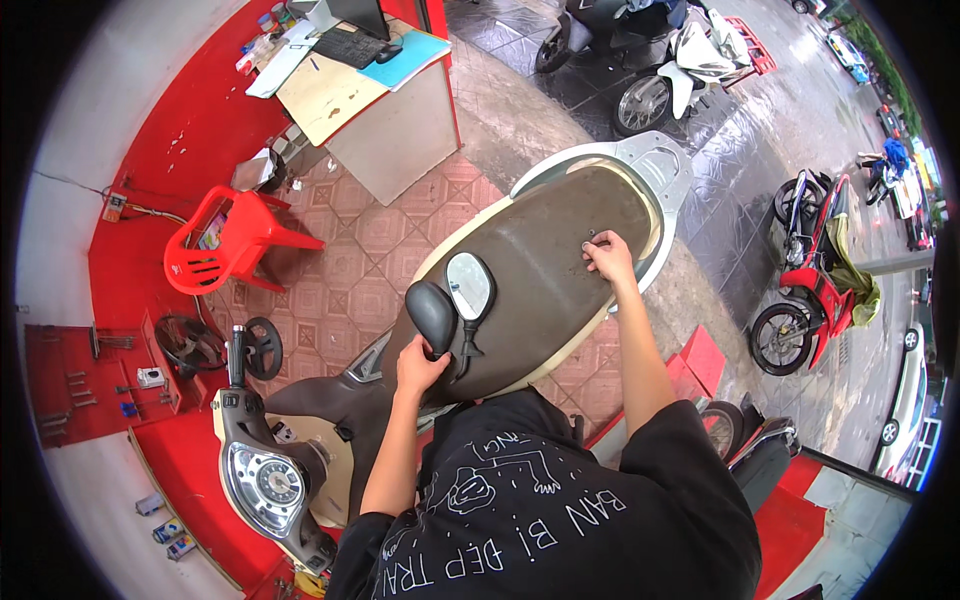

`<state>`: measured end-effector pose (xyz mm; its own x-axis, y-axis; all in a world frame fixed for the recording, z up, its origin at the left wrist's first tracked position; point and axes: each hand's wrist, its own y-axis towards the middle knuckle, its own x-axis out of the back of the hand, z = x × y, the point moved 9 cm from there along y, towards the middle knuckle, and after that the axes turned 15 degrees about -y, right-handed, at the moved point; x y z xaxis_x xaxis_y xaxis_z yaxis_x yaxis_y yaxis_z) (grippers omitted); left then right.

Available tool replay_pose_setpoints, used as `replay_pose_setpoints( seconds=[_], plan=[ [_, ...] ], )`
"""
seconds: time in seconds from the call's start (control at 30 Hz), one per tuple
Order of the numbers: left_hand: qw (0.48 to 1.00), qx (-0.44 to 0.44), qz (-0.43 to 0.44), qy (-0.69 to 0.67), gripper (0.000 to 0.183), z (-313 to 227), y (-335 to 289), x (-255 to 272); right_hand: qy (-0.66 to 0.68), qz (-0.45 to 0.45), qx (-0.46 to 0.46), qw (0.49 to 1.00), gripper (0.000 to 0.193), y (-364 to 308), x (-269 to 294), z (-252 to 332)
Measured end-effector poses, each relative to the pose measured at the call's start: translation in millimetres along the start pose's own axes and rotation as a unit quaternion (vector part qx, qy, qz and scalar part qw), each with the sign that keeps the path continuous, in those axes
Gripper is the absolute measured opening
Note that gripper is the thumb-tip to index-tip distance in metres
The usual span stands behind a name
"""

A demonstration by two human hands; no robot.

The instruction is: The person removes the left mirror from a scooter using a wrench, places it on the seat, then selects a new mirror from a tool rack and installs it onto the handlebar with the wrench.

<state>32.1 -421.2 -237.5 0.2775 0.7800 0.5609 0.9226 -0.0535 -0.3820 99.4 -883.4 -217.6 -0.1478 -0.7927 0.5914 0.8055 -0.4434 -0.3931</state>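
Note:
Two black side mirrors lie on the brown seat of a scooter. One, the rear-view mirror on the left, shows its rounded black back; my left hand is closed at its lower end. Beside it the second mirror has its glass facing up and its stem pointing toward me. Farther right, my right hand rests low over the seat with thumb and fingers pinched together. Whatever is between those fingertips is too small to make out. A tiny dark speck lies just beyond them.
The scooter's handlebar and dashboard are at the left, its grey rear rack at the far right. Beyond stand a red plastic chair and a desk. A white motorbike and a red motorbike are parked outside.

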Motion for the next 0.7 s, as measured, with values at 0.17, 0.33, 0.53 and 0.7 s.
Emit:
replay_pose_setpoints(
  seconds=[0.17,0.33,0.53,0.7],
  plan=[
    [1.000,-0.006,-0.003,0.005,0.045,-3,0,1,0.007,0.016,-0.058,0.998,0.019,-2,8,-3],
    [1.000,0.009,0.000,0.013,0.045,-4,0,2,0.037,0.021,-0.069,0.997,0.017,-6,14,-14],
    [1.000,0.006,0.008,0.004,0.045,-7,-2,3,0.101,-0.001,-0.055,0.993,0.020,-15,26,-21],
    [1.000,0.010,0.009,0.015,0.045,0,-3,3,0.125,-0.024,-0.064,0.990,0.022,-34,31,-24]
  ],
)
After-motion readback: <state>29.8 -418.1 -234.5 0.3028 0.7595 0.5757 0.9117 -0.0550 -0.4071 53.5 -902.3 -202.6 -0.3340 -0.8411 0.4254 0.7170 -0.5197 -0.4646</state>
